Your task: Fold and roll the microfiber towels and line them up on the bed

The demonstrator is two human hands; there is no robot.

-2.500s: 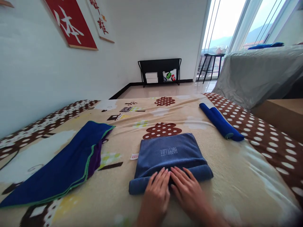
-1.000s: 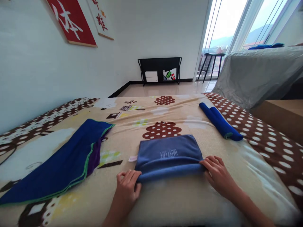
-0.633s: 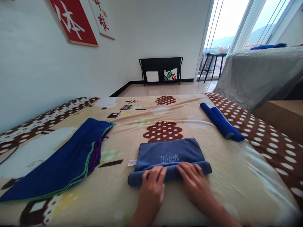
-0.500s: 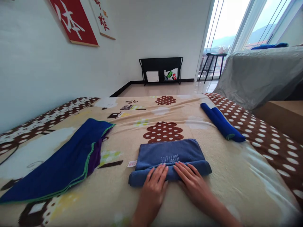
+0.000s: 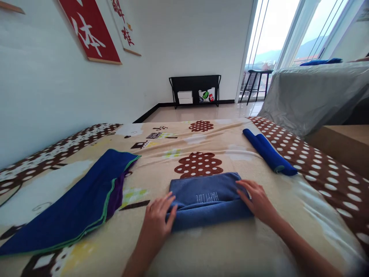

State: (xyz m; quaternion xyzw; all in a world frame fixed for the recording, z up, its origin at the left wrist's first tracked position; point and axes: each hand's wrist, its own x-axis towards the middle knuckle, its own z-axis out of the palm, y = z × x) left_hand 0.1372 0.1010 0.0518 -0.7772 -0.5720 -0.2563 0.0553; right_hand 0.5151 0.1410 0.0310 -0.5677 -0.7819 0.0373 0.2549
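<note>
The grey-blue towel (image 5: 206, 194) lies on the bed's patterned blanket (image 5: 201, 250), straight in front of the person and partly rolled; the thick rolled part sits at the near edge, while the flat remainder, with its stitched lettering facing up, stretches away toward the wall. The left hand (image 5: 158, 217) presses against the left end of the roll with fingers extended, its grip loose and not closed around the cloth; the right hand (image 5: 256, 200) does the same at the right end, fingers spread flat along the towel's side edge. Placed one at each end, the hands appear to square the roll and keep its ends even, since soft cloth tends to skew when pushed from the middle only. A dark blue cloth with green trim (image 5: 72, 207) lies spread to the left, over a purple layer, well apart from the hands; a finished blue roll (image 5: 269, 152) rests farther off to the right, near the brown dotted border, seemingly set aside out of the working space.
</note>
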